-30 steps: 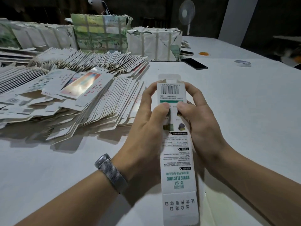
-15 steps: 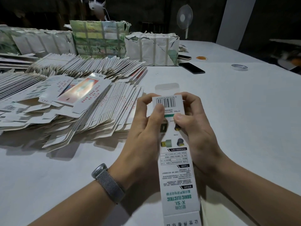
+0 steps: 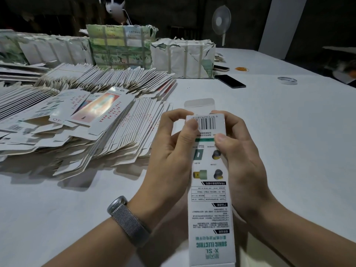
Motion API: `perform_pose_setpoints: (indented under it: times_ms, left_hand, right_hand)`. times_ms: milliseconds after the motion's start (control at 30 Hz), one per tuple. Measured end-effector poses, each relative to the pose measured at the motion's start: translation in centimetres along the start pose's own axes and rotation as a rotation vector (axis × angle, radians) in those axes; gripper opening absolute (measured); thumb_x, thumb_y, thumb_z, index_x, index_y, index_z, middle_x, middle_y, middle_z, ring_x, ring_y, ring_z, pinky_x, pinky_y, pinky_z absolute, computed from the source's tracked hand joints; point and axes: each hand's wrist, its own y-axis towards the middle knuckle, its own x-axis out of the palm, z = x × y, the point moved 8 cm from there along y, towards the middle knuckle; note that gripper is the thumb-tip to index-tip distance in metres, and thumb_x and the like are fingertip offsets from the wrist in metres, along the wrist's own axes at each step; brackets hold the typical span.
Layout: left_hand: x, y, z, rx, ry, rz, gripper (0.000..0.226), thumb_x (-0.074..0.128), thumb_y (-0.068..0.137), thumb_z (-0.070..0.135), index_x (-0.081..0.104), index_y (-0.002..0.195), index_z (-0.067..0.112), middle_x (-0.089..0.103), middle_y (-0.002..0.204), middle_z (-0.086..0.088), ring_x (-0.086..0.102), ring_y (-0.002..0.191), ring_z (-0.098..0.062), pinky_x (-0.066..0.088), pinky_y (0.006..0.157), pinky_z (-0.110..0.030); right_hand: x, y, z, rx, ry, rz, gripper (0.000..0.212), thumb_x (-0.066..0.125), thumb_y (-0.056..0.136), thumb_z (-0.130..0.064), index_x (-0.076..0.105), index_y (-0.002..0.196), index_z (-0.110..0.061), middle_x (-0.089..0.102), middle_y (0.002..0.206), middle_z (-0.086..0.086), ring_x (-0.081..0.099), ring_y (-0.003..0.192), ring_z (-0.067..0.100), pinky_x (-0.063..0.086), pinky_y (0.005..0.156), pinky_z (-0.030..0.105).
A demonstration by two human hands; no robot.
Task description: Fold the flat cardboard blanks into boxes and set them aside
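The white table [image 3: 269, 151] fills most of the view and carries every item described below. The spread of flat blanks [image 3: 107, 120] covers the left part of the table in overlapping, fanned rows; one blank with a reddish printed panel lies face up on top of the spread. Three strapped bundles [image 3: 183, 58] stand in a row behind the blanks, wrapped in torn paper. A standing fan [image 3: 221, 19] is positioned beyond the far table edge.

The box [image 3: 209, 189], a long narrow printed carton, is held in front of the person, between both hands, just right of the spread. Its barcode end points away from the person, and its top flap projects beyond the fingers. Whether the box touches the table cannot be determined.

The left hand [image 3: 173, 160] grips the left side of the box with curled fingers; its thumb presses on the barcode panel. The right hand [image 3: 242, 157] grips the right side in the same way, with its thumb on the green stripe. The left wrist carries a watch [image 3: 127, 218] on a mesh band.

A dark phone [image 3: 230, 81] lies flat beside the right bundle. A tape roll [image 3: 287, 80] lies well apart, to the right.
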Motion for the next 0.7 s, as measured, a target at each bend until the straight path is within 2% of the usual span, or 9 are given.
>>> perform_pose_setpoints:
  times_ms: [67, 167, 367, 500, 700]
  left_hand:
    - [0.0, 0.0, -0.1, -0.01, -0.001, 0.006, 0.014, 0.052, 0.1, 0.037, 0.05, 0.107, 0.026, 0.071, 0.071, 0.0, 0.067, 0.057, -0.011, 0.053, 0.05, -0.022]
    - [0.4, -0.1, -0.3, -0.047, -0.027, 0.0, 0.021, 0.053, 0.092, 0.036, 0.048, 0.107, 0.022, 0.071, 0.068, -0.002, 0.066, 0.055, -0.011, 0.052, 0.048, -0.022]
    - [0.9, -0.1, -0.8, -0.101, -0.04, -0.03, 0.026, 0.053, 0.09, 0.035, 0.049, 0.108, 0.017, 0.069, 0.066, -0.002, 0.066, 0.055, -0.011, 0.051, 0.048, -0.022]
    - [0.6, -0.2, -1.4, -0.182, -0.068, -0.039, 0.024, 0.055, 0.089, 0.038, 0.05, 0.105, 0.02, 0.07, 0.068, -0.002, 0.066, 0.056, -0.011, 0.051, 0.048, -0.022]
    - [0.3, -0.2, -1.9, -0.2, -0.097, -0.018, 0.028, 0.057, 0.086, 0.043, 0.043, 0.11, 0.035, 0.074, 0.073, -0.006, 0.068, 0.06, -0.015, 0.056, 0.054, -0.026]
  right_hand:
    - [0.0, 0.2, 0.0, 0.01, -0.008, -0.004, 0.026, 0.048, 0.091, -0.023, 0.054, 0.117, -0.024, 0.071, 0.093, 0.003, 0.071, 0.075, 0.018, 0.056, 0.06, 0.025]
    - [-0.6, 0.8, 0.0, 0.031, 0.023, 0.027, 0.026, 0.052, 0.084, -0.017, 0.056, 0.11, -0.015, 0.072, 0.09, 0.005, 0.069, 0.072, 0.021, 0.058, 0.059, 0.029]
    - [-1.9, 1.4, 0.2, 0.018, 0.017, 0.106, 0.012, 0.058, 0.083, -0.021, 0.055, 0.093, -0.014, 0.069, 0.078, 0.009, 0.068, 0.064, 0.023, 0.057, 0.057, 0.032]
    - [-2.0, 1.4, 0.1, -0.031, 0.015, 0.127, 0.017, 0.06, 0.084, -0.016, 0.054, 0.1, -0.02, 0.066, 0.08, -0.006, 0.067, 0.069, 0.018, 0.056, 0.06, 0.03]
    - [-1.9, 1.7, 0.2, -0.019, 0.059, 0.116, 0.03, 0.062, 0.083, -0.015, 0.053, 0.109, -0.025, 0.067, 0.092, -0.003, 0.068, 0.081, 0.025, 0.058, 0.067, 0.035]
